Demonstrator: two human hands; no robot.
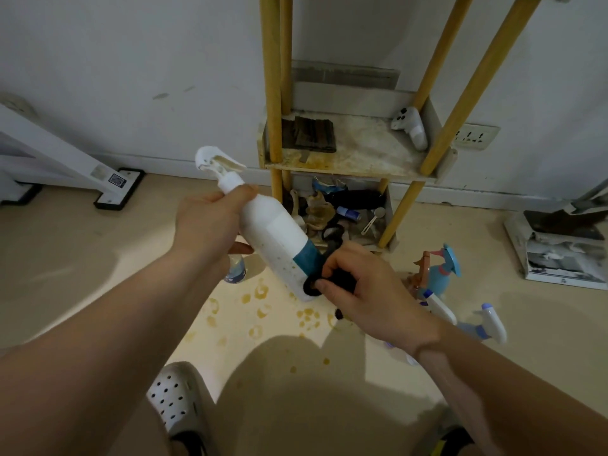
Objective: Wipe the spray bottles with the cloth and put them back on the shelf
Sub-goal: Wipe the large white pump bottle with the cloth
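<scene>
White teal-banded plastic spray bottle tilts above the floor: left hand fingers wrap its neck, right hand fingers pinch a black cloth to its base. Hard rubbing may twist it loose.

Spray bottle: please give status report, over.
Left hand grips white spray bottle at neck. Right hand presses black cloth to its base. Path to shelf open.

No legible text, pale rectangular label on white plastic spray bottle unreadable, small dark square sticker on white stand foot too blurred
</scene>
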